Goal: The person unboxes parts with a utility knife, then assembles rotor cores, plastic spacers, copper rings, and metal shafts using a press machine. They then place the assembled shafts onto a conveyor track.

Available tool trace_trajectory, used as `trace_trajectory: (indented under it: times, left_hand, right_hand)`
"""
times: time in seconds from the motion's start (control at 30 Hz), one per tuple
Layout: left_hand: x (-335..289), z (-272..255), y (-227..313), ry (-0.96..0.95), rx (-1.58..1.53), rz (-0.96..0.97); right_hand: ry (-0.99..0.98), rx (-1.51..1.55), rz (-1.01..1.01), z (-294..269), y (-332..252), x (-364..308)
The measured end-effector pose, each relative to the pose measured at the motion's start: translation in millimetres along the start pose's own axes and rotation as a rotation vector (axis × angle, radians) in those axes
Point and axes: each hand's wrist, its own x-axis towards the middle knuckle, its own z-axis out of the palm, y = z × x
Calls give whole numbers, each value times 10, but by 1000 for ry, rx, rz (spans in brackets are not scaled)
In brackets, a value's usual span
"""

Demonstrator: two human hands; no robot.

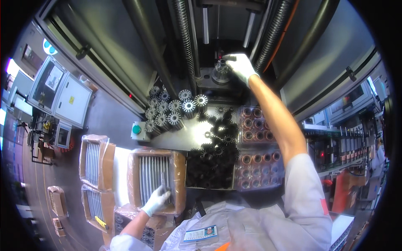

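My right hand [242, 67], in a white glove with dark fingertips, reaches into the press. Its fingers close around the top of a small grey metal sleeve [222, 62], which stands on a round metal fixture [220, 75]. At the lower left, my gloved left hand [155, 201] is over an open cardboard box [180, 180] lined with clear plastic. A slim grey metal shaft [163, 179] rises from its closed fingers; the fingertips are partly hidden. Rows of shafts and pale dividers [148, 175] fill that box.
Slotted metal rotor cores [174, 105] stand grouped left of the fixture. Dark toothed pieces [211, 167] lie heaped mid-table, beside clear trays of copper-coloured rings [258, 169]. A green button box [137, 130] sits at the table's left edge. More shaft boxes [109, 167] stand farther left.
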Motion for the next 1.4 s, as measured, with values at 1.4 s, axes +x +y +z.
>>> trace_trajectory:
  times: [1.4]
  left_hand:
    - [1279,1388,4862,289,398,1164]
  right_hand:
    - [456,-358,-26,-2134,753,-3260]
